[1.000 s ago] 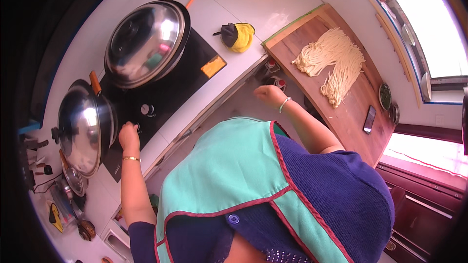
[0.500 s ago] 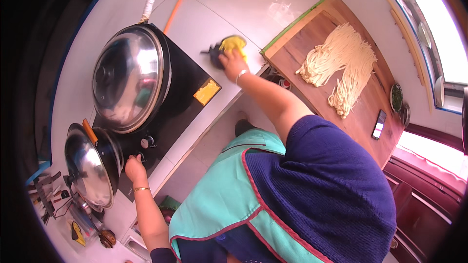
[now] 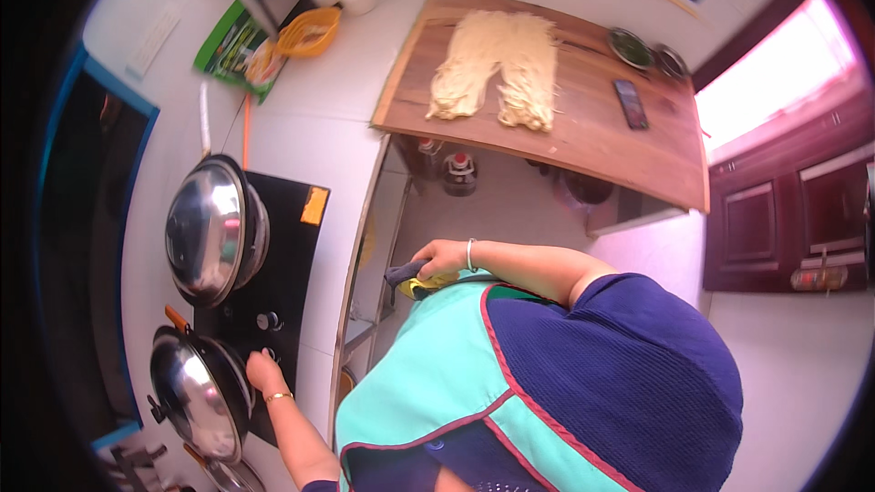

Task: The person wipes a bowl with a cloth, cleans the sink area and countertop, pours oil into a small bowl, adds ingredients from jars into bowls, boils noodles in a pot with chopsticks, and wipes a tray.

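Note:
My left hand [image 3: 262, 370] is closed around a control knob [image 3: 273, 355] on the black gas stove [image 3: 290, 219]. In my right hand [image 3: 443, 258] is a bunched dark and yellow cloth [image 3: 401, 275], held in front of my green apron, off the counter. A domed steel lid [image 3: 205, 237] covers the farther wok on the stove. The nearer pan with an orange handle also wears a steel lid [image 3: 187, 392], just left of my left hand. A second knob [image 3: 266, 321] sits beyond my fingers.
A wooden board [image 3: 583, 141] at the far right carries cut noodles [image 3: 497, 64], a phone [image 3: 630, 104] and a bowl of greens [image 3: 629, 48]. Beneath it stands a red-capped bottle [image 3: 460, 173]. A yellow basket [image 3: 308, 34] and green packet [image 3: 241, 50] lie at the back.
My right hand has lifted the cloth off the white counter and drawn it back toward my apron. My left hand stays at the knob. The view has turned to the right.

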`<action>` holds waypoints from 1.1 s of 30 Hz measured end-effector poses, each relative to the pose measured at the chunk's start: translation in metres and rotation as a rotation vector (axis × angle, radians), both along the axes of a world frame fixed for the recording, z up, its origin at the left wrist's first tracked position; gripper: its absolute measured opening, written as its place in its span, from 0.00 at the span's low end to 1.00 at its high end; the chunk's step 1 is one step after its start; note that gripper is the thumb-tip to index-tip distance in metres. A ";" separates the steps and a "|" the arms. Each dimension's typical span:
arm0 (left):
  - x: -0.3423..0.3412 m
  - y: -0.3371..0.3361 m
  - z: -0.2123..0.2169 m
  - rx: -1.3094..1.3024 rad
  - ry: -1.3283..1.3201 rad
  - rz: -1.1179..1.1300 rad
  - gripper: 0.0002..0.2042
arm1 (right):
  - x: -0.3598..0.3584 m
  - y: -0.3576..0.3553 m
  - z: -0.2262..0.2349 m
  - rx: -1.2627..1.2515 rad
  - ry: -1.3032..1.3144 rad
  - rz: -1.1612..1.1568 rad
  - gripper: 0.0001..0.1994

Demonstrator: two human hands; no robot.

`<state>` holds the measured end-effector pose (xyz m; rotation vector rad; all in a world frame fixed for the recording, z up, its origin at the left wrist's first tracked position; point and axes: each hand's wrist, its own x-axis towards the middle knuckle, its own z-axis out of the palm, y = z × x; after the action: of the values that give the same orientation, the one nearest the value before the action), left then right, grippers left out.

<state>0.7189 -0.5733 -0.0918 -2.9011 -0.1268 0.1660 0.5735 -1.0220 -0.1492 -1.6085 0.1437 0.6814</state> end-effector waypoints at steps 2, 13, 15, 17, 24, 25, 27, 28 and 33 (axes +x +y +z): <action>-0.008 0.005 0.001 -0.070 -0.034 -0.016 0.15 | -0.041 0.000 0.017 0.026 0.027 -0.138 0.18; -0.205 -0.094 -0.111 -0.877 0.389 -0.449 0.18 | -0.192 -0.024 0.080 0.067 0.045 -0.473 0.18; -0.257 -0.153 -0.084 -0.887 0.592 -0.300 0.20 | -0.212 -0.042 0.062 0.222 0.040 -0.565 0.18; -0.276 -0.158 -0.089 -0.886 0.605 -0.383 0.20 | -0.222 -0.050 0.075 0.067 0.000 -0.517 0.18; -0.300 -0.289 -0.035 -0.915 0.532 -0.741 0.17 | -0.286 -0.116 0.074 0.313 -0.029 -0.621 0.17; -0.308 -0.323 -0.019 -0.975 0.542 -0.771 0.17 | -0.298 -0.130 0.075 0.366 -0.055 -0.626 0.17; -0.328 -0.388 -0.005 -1.101 0.586 -0.821 0.15 | -0.322 -0.164 0.081 0.364 -0.101 -0.615 0.17; -0.342 -0.423 0.002 -1.166 0.624 -0.850 0.15 | -0.336 -0.187 0.081 0.365 -0.092 -0.610 0.17; -0.408 -0.545 0.037 -1.133 0.827 -0.963 0.12 | -0.400 -0.260 0.082 0.331 -0.134 -0.695 0.16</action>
<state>0.3107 -1.1188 -0.0553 -3.0043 1.9639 1.5750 0.1740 -1.2817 -0.0673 -1.1687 0.4430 0.0506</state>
